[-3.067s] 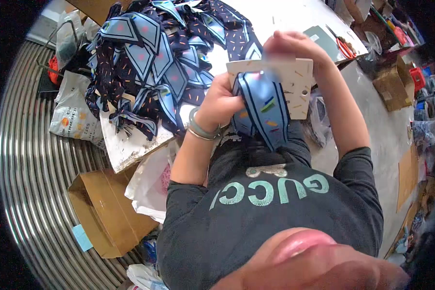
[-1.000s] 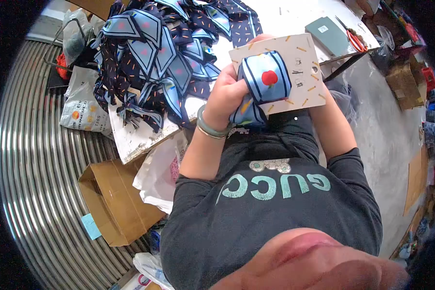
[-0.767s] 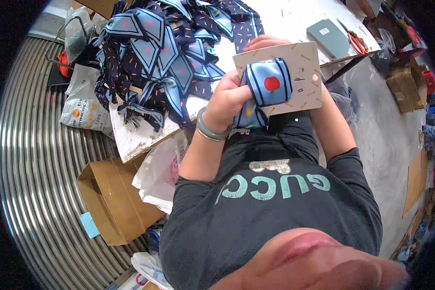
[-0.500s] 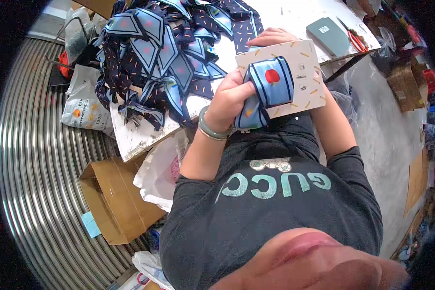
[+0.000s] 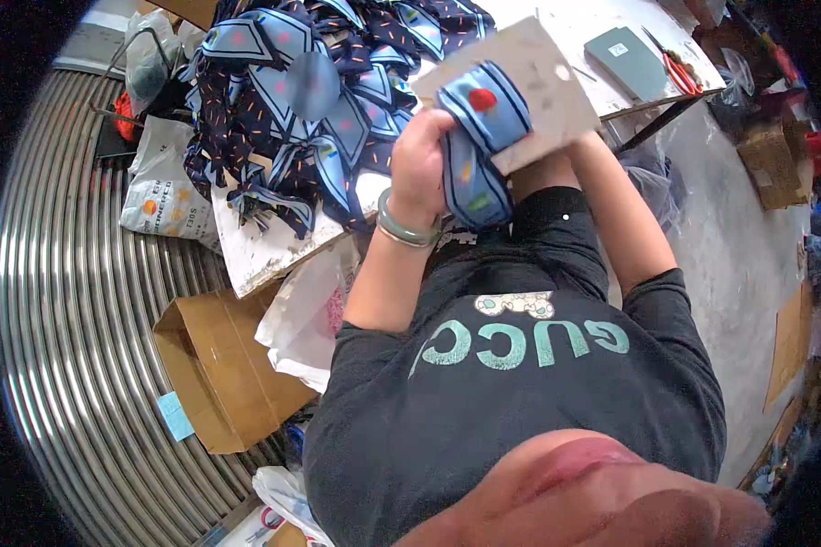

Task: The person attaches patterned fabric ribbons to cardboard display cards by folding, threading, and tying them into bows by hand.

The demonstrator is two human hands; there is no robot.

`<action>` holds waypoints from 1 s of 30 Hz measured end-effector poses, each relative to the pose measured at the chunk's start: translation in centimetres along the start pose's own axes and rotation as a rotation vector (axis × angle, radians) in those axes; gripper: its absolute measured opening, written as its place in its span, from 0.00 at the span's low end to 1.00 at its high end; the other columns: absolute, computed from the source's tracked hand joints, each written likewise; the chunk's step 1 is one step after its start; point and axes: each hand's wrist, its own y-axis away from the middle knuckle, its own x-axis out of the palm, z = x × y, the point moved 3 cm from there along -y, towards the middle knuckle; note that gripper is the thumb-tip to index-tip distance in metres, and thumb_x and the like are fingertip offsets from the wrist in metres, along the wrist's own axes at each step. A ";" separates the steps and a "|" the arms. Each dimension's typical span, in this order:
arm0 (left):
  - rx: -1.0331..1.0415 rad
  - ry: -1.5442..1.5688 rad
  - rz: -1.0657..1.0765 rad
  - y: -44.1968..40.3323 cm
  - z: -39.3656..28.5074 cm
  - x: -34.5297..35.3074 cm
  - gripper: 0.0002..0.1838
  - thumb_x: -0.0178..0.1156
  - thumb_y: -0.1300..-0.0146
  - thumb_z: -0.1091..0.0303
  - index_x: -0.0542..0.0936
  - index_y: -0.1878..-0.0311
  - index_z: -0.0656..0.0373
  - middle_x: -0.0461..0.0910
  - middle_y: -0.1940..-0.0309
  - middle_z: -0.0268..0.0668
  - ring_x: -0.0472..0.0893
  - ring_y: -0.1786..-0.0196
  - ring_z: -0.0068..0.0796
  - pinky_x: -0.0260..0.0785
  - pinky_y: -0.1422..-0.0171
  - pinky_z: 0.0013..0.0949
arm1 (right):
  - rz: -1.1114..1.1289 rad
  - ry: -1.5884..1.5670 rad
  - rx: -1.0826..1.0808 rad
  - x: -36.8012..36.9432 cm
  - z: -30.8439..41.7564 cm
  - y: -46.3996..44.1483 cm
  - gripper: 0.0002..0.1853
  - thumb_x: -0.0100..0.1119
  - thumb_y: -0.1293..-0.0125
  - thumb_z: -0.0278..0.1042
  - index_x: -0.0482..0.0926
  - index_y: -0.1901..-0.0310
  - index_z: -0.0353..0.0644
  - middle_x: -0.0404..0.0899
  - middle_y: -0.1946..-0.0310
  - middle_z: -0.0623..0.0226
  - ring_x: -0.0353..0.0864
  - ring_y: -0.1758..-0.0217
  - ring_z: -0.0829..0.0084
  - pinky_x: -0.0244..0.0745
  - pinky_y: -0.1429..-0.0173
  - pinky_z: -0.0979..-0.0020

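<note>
My left hand (image 5: 420,164), with a bangle on its wrist, is closed on a light blue narrow scarf (image 5: 479,187) with dark borders and a red fruit print. The scarf wraps over a white cardboard card (image 5: 552,91), which is tilted and blurred. My right hand (image 5: 570,155) is behind the card and holds it; most of its fingers are hidden. Beyond my left hand, a heap of similar scarves (image 5: 337,118) in blue and dark patterned cloth covers part of the white table (image 5: 246,260).
A grey-green box (image 5: 625,64) and red-handled scissors (image 5: 682,75) lie at the table's right end. An open cardboard box (image 5: 233,374) and a white plastic bag (image 5: 301,314) stand below its left edge. A ribbed metal shutter (image 5: 64,273) lines the left side.
The card and scarf have swung up and left and tilted. The right fingers seen at the card's top edge are now hidden. The left hand has shifted slightly left and keeps its grip.
</note>
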 end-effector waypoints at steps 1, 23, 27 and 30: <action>-0.065 0.047 -0.107 -0.5 -0.7 0.3 0.08 0.46 0.34 0.81 0.76 0.64 0.68 0.79 0.63 0.39 0.78 0.61 0.25 0.73 0.52 0.29 | -0.059 -0.016 0.143 0.4 -0.3 0.3 0.17 0.63 0.40 0.38 0.80 0.53 0.36 0.82 0.56 0.61 0.80 0.53 0.71 0.74 0.47 0.68; 0.261 0.285 -0.309 -5.6 -8.0 -4.3 0.17 0.48 0.26 0.59 0.73 0.44 0.62 0.80 0.52 0.40 0.80 0.50 0.36 0.73 0.43 0.41 | 0.803 -0.907 0.724 -6.9 0.5 18.7 0.11 0.75 0.58 0.25 0.83 0.72 0.34 0.79 0.78 0.73 0.73 0.74 0.82 0.69 0.67 0.75; 0.256 0.190 -0.315 -5.9 -8.8 -4.6 0.12 0.52 0.28 0.62 0.77 0.51 0.61 0.80 0.56 0.34 0.80 0.57 0.27 0.75 0.55 0.34 | 0.700 -0.573 1.136 -11.4 -4.5 31.0 0.08 0.68 0.61 0.19 0.79 0.76 0.33 0.74 0.81 0.77 0.69 0.77 0.84 0.64 0.73 0.75; 0.244 0.203 -0.363 -5.8 -8.2 -3.3 0.13 0.53 0.28 0.62 0.77 0.53 0.62 0.79 0.58 0.34 0.79 0.60 0.27 0.74 0.59 0.33 | 0.436 -0.486 1.303 -13.7 -7.4 36.3 0.07 0.66 0.58 0.21 0.75 0.81 0.35 0.69 0.84 0.75 0.67 0.78 0.82 0.63 0.75 0.73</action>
